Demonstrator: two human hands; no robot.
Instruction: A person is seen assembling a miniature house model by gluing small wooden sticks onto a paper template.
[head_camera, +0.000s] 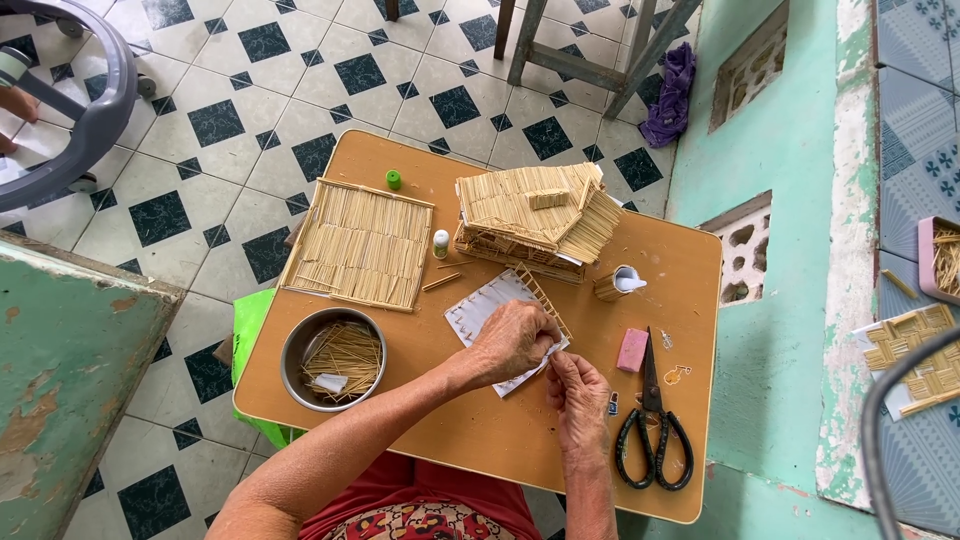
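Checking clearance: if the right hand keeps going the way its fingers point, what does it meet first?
The right hand points up-table, so probably the white card under the left hand; the stick house lies beyond. Depth unclear.

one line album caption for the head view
Both hands, left hand and right hand, work a white card panel beside a stick-built model house.

Home craft corner, likely porch or patio. Diamond-patterned floor tiles (300, 110) in white and dark green, worn turquoise wall (790, 150) with vent blocks, wooden stool legs (590, 50) at top. Small wooden worktop (480, 440) set up for stick modelling: straw-stick model house (535, 215) near far edge, stick panel (360, 245) at left, metal bowl of sticks (335, 358) at near-left corner, scissors (655, 430) at right edge.
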